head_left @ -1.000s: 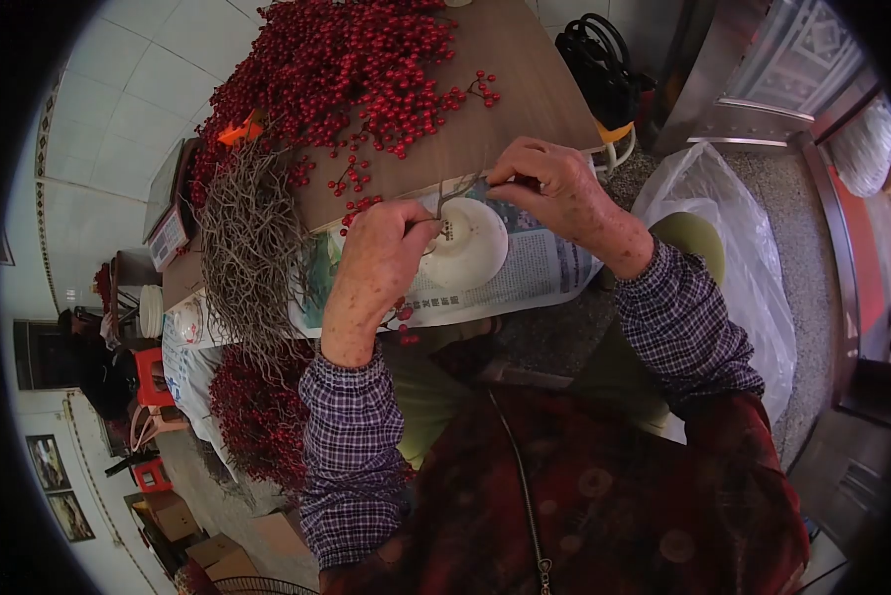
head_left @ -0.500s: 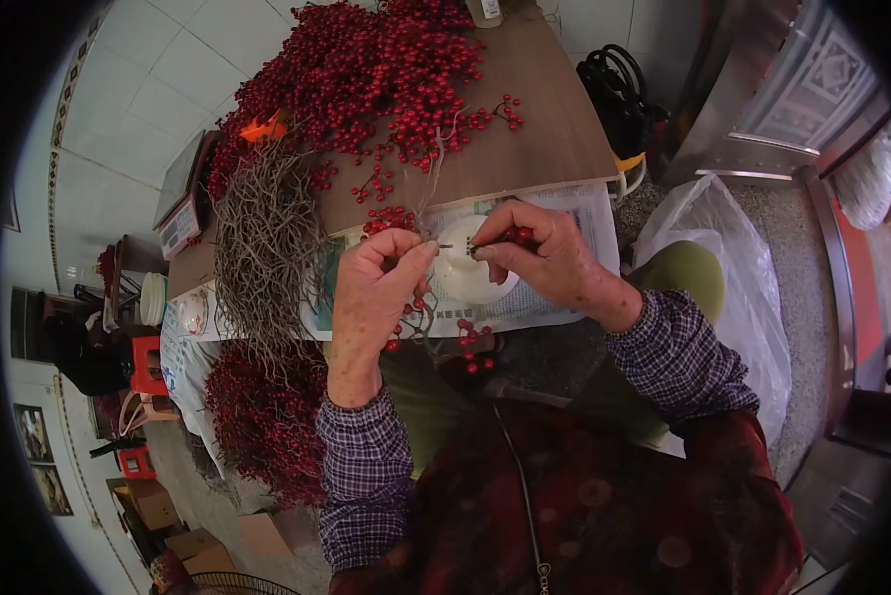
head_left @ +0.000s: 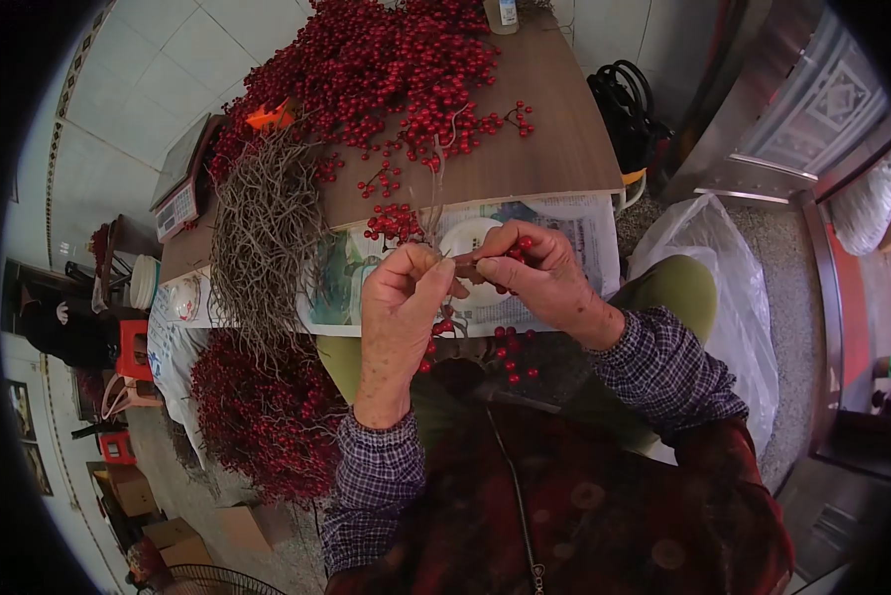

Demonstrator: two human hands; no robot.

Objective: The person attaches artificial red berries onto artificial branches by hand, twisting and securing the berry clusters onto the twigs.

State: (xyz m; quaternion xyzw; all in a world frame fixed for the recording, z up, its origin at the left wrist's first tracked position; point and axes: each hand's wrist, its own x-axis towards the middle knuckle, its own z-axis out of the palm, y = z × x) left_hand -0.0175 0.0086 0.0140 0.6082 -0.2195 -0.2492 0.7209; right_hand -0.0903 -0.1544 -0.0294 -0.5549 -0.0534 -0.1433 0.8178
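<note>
My left hand [head_left: 398,317] is closed in a pinch on a thin brown twig [head_left: 436,188], which rises above the fingers. Red berries hang below that hand. My right hand [head_left: 554,288] pinches a small sprig of red berries [head_left: 524,244], partly hidden by the fingers. The fingertips of both hands meet over a round white dish [head_left: 462,236], where the stems come together. Exactly how the stems join is hidden. A cluster of red berries [head_left: 510,349] hangs below the hands, above the lap.
A big heap of red berry sprigs [head_left: 396,69] covers the back of the wooden table [head_left: 554,129]. Bare grey twigs [head_left: 267,233] hang over its left side beside a scale [head_left: 179,198]. Newspaper [head_left: 584,233] lies in front. A clear plastic bag [head_left: 748,317] stands at right.
The two hands have come together; their fingertips were apart with short stem ends showing between them. The view has shifted slightly.
</note>
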